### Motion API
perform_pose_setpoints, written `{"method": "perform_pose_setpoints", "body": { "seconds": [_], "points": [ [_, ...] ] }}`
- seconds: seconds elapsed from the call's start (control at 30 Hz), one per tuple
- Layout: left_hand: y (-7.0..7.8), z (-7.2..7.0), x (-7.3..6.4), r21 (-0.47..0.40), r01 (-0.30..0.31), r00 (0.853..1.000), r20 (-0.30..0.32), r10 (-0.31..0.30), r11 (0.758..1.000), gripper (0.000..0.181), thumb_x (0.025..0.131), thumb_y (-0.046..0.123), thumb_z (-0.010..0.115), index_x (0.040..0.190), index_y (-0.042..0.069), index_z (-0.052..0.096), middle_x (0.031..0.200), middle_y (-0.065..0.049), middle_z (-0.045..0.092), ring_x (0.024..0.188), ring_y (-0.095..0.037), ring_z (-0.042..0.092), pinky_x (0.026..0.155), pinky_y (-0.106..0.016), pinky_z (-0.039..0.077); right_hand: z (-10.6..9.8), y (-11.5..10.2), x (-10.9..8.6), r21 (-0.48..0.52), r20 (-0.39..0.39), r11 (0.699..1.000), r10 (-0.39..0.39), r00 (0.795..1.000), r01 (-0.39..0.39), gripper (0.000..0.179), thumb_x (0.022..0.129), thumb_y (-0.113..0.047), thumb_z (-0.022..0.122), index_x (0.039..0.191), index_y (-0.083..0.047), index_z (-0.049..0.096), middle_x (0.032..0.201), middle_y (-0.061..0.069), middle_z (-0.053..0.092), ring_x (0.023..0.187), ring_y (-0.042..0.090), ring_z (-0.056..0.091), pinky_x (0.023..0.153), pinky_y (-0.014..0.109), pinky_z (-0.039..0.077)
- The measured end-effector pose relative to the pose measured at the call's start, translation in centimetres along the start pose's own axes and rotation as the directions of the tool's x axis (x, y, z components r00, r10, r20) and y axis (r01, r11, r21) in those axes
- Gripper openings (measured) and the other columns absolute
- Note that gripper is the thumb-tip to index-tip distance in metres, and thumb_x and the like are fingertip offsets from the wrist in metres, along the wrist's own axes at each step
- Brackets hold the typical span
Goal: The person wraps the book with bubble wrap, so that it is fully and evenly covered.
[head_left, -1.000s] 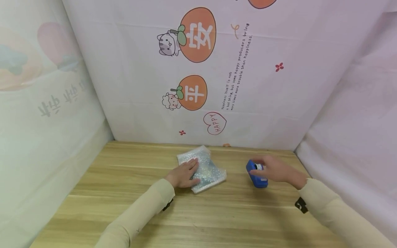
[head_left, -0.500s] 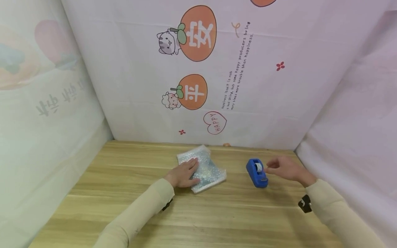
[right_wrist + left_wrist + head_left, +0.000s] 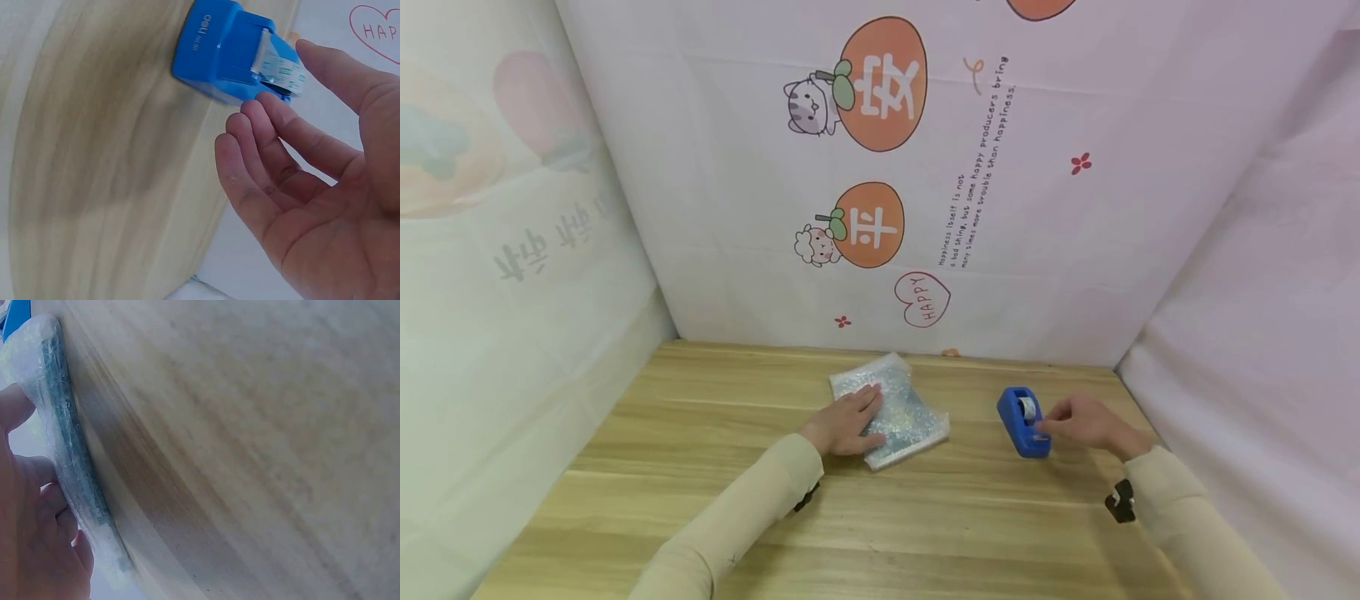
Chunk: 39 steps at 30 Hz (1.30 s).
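A flat item in bubble wrap (image 3: 910,417) lies on the table, left of a blue tape dispenser (image 3: 1017,427). My left hand (image 3: 847,422) rests on the wrapped item with its fingers stretched out, covering its left part. In the left wrist view, the package's edge (image 3: 78,450) looks bluish-green under the clear wrap. My right hand (image 3: 1088,423) is at the dispenser's right side, fingertips close to its front end. The right wrist view shows the thumb and fingers loosely bent and apart, beside the tape roll (image 3: 284,74), with nothing between them.
The wooden table (image 3: 880,533) is bounded by a printed white cloth (image 3: 737,275) at the back and by cloth sides to left and right. The dispenser sits near the back right of the tabletop.
My right hand has come off the top of the dispenser, moved right, then returned toward its front end. The dispenser now stands uncovered in place. My left hand has stayed on the package.
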<state>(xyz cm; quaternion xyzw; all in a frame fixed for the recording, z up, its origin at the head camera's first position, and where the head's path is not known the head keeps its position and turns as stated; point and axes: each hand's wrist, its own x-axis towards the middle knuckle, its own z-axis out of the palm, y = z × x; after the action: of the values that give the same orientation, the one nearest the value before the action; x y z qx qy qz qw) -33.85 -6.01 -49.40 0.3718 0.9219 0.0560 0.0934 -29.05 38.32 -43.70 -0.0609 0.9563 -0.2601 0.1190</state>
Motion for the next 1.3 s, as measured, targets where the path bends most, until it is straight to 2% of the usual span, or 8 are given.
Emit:
{"method": "perform_pose_setpoints", "body": {
  "seconds": [0.17, 0.37, 0.6, 0.7, 0.8, 0.93, 1.07, 1.3],
  "points": [
    [0.1, -0.1, -0.1, 0.004, -0.001, 1.000, -0.001, 0.001, 1.000, 0.081, 0.110, 0.053, 0.044, 0.167, -0.002, 0.022, 0.177, -0.019, 0.017, 0.165, -0.035, 0.019, 0.135, -0.048, 0.024, 0.7, 0.3, 0.0, 0.013, -0.003, 1.000, 0.027, 1.000, -0.027, 0.029, 0.097, -0.033, 0.075, 0.100, -0.005, 0.081, 0.099, 0.006, 0.078, 0.093, 0.018, 0.063, 0.073, 0.030, 0.050],
    [0.1, -0.2, -0.1, 0.002, -0.003, 1.000, 0.007, 0.003, 1.000, 0.081, 0.111, 0.052, 0.044, 0.167, -0.002, 0.021, 0.178, -0.018, 0.016, 0.165, -0.034, 0.019, 0.135, -0.048, 0.024, 1.4, 0.6, 0.2, 0.075, 0.016, 0.995, 0.060, 0.998, -0.061, 0.028, 0.098, -0.030, 0.075, 0.096, -0.003, 0.079, 0.090, 0.003, 0.073, 0.083, 0.016, 0.055, 0.066, 0.027, 0.044],
    [0.1, 0.0, 0.0, -0.007, 0.001, 1.000, -0.004, -0.001, 1.000, 0.081, 0.110, 0.050, 0.046, 0.166, -0.003, 0.022, 0.177, -0.019, 0.017, 0.165, -0.035, 0.019, 0.135, -0.048, 0.024, 1.5, 0.2, 0.0, 0.108, 0.023, 0.992, 0.064, 0.998, -0.066, 0.026, 0.099, -0.027, 0.073, 0.095, -0.001, 0.076, 0.085, 0.002, 0.069, 0.078, 0.016, 0.054, 0.062, 0.026, 0.044],
    [0.1, 0.1, 0.1, -0.007, 0.004, 1.000, -0.009, -0.004, 1.000, 0.081, 0.110, 0.051, 0.046, 0.166, -0.003, 0.022, 0.177, -0.019, 0.017, 0.165, -0.035, 0.019, 0.135, -0.048, 0.024, 1.4, -0.1, 0.0, 0.119, 0.050, 0.989, 0.079, 0.996, -0.085, 0.026, 0.100, -0.025, 0.072, 0.096, 0.000, 0.074, 0.075, -0.001, 0.062, 0.068, 0.013, 0.051, 0.059, 0.026, 0.043],
    [0.1, 0.2, 0.1, -0.007, 0.004, 1.000, -0.011, -0.004, 1.000, 0.081, 0.110, 0.051, 0.046, 0.166, -0.002, 0.022, 0.177, -0.018, 0.017, 0.165, -0.034, 0.020, 0.135, -0.048, 0.024, 1.3, -0.5, 0.0, 0.167, 0.125, 0.977, 0.114, 0.986, -0.134, 0.026, 0.104, -0.022, 0.066, 0.091, 0.000, 0.066, 0.065, -0.003, 0.050, 0.058, 0.010, 0.044, 0.056, 0.025, 0.040],
    [0.1, 0.2, -0.1, -0.017, 0.002, 1.000, -0.010, -0.002, 1.000, 0.082, 0.110, 0.051, 0.047, 0.166, -0.002, 0.023, 0.177, -0.018, 0.018, 0.165, -0.034, 0.020, 0.135, -0.048, 0.024, 1.0, -1.0, 0.0, 0.248, 0.208, 0.942, 0.176, 0.962, -0.226, 0.027, 0.108, -0.017, 0.056, 0.084, -0.005, 0.057, 0.066, -0.002, 0.049, 0.061, 0.011, 0.048, 0.060, 0.026, 0.050],
    [0.2, 0.2, -0.2, -0.020, 0.004, 1.000, -0.003, -0.004, 1.000, 0.082, 0.110, 0.052, 0.046, 0.166, -0.002, 0.022, 0.177, -0.018, 0.017, 0.165, -0.034, 0.019, 0.135, -0.048, 0.024, 0.8, -1.3, 0.0, 0.289, 0.210, 0.916, 0.225, 0.952, -0.280, 0.026, 0.109, -0.012, 0.052, 0.084, -0.006, 0.056, 0.072, 0.000, 0.054, 0.067, 0.012, 0.056, 0.067, 0.028, 0.059],
    [0.1, 0.2, 0.0, -0.017, 0.008, 1.000, -0.005, -0.008, 1.000, 0.081, 0.110, 0.049, 0.048, 0.166, -0.003, 0.023, 0.177, -0.018, 0.018, 0.165, -0.035, 0.020, 0.135, -0.048, 0.024, 1.1, -1.4, 0.5, 0.295, 0.220, 0.903, 0.254, 0.942, -0.312, 0.023, 0.107, -0.009, 0.051, 0.085, -0.003, 0.056, 0.071, 0.000, 0.054, 0.059, 0.008, 0.054, 0.059, 0.020, 0.056]
  ]
}}
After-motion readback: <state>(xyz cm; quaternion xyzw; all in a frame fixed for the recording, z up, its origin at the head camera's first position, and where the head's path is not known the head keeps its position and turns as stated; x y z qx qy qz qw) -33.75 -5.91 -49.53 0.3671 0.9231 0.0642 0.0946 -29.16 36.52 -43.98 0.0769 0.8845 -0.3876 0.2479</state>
